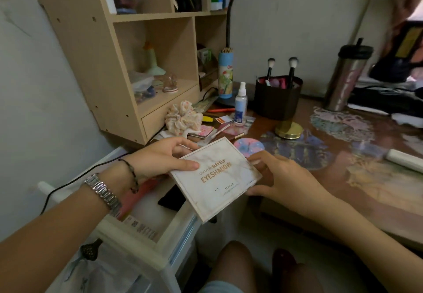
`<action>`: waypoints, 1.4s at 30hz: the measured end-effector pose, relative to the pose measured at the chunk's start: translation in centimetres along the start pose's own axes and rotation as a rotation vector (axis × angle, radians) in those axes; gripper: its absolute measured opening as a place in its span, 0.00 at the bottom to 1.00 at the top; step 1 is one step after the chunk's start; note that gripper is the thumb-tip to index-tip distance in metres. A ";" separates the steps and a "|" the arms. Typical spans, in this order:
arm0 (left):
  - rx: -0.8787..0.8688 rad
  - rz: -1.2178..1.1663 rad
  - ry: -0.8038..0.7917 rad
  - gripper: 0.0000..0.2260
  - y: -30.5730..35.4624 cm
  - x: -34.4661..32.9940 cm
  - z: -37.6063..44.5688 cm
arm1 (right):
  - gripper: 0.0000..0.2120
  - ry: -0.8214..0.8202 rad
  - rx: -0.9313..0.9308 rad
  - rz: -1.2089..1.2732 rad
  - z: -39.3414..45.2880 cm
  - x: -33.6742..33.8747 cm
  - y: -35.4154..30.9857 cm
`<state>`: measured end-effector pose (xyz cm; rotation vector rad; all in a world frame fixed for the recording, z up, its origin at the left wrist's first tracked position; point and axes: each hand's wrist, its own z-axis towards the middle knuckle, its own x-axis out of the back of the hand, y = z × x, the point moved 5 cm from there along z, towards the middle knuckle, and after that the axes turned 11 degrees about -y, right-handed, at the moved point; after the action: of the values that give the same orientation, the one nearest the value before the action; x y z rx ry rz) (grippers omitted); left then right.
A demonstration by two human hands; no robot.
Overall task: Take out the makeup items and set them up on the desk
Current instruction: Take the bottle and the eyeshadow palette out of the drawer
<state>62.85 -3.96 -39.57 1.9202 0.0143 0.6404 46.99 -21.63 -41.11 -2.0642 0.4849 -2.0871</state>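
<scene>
Eyeshadow palette (215, 178) held in the air over the open drawer (160, 219), just short of the desk (343, 178) edge. Left hand (160, 157) grips its far-left corner, thumb on the lid, fingers underneath. Right hand (281, 178) pinches the right edge with its fingertips; how firm that hold is cannot be judged from this angle.

Risks:
- Palette is tilted and held only at its edges. A loosened pinch during handover would likely drop it into the drawer or onto the floor.
- If the lid is unlatched, tipping could swing it open.

Surroundings on the desk:
- Round pink-blue compact (249, 147) and a thin pencil-like item (238, 135) lie just beyond the palette, right in the nearest landing spot.
- Scrunchie (183, 119), spray bottle (240, 103) and gold-lidded jar (288, 130) crowd the left-centre.
- Dark brush holder (277, 100) stands behind them, steel tumbler (345, 80) further right.
- Barer surface shows to the right.
</scene>
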 end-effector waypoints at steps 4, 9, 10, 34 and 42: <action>-0.029 0.040 0.037 0.13 2.8 -1.8 2.9 | 0.29 0.036 -0.091 -0.002 -2.4 1.5 2.8; -0.092 0.223 0.070 0.13 5.8 -4.6 6.7 | 0.27 0.074 -0.197 -0.033 -5.4 3.4 6.0; -0.100 0.245 0.069 0.12 6.4 -5.3 7.4 | 0.27 0.083 -0.213 -0.036 -5.9 3.6 6.7; -0.143 0.336 -0.127 0.16 12.1 -16.2 20.5 | 0.26 0.134 -0.532 -0.151 -12.3 5.9 16.8; -0.091 0.330 -0.181 0.16 11.2 -16.8 22.3 | 0.27 0.110 -0.533 -0.126 -11.6 5.0 18.5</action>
<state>55.22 -32.73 -43.70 1.9008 -0.4469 0.6691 33.33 -39.25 -42.66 -2.3007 1.0542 -2.3467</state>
